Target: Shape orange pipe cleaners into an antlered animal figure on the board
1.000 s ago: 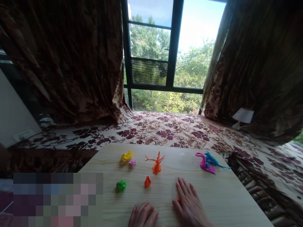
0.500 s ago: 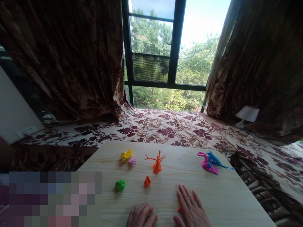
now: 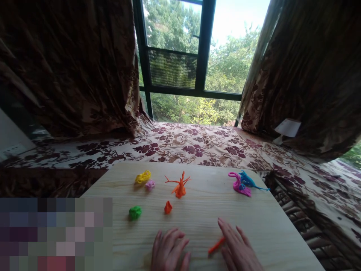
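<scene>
My right hand point(image 3: 237, 242) lies over a thin orange roll of modelling clay point(image 3: 216, 245), fingers stretched out; part of the roll is hidden under it. To the left, my left hand point(image 3: 170, 250) rests low on the table with its fingers apart and slightly bent. Ahead of my hands sits a small orange clay lump point(image 3: 168, 207). Behind it stands an orange clay tree shape point(image 3: 179, 189) with thin bare branches. A green clay ball point(image 3: 135, 213) is left of the small lump.
The light wooden table point(image 3: 197, 222) also bears a yellow clay tangle point(image 3: 143, 177), a pink lump point(image 3: 150, 184), a magenta swan-like figure point(image 3: 241, 188) and a blue clay figure point(image 3: 248, 179). Beyond are a flowered cloth point(image 3: 194, 141), a white lamp point(image 3: 287, 128) and curtains point(image 3: 84, 67).
My right hand has shifted and turned, baring more of the orange roll. My left hand has moved slightly, showing more fingers. The view has tilted a little down and to the right.
</scene>
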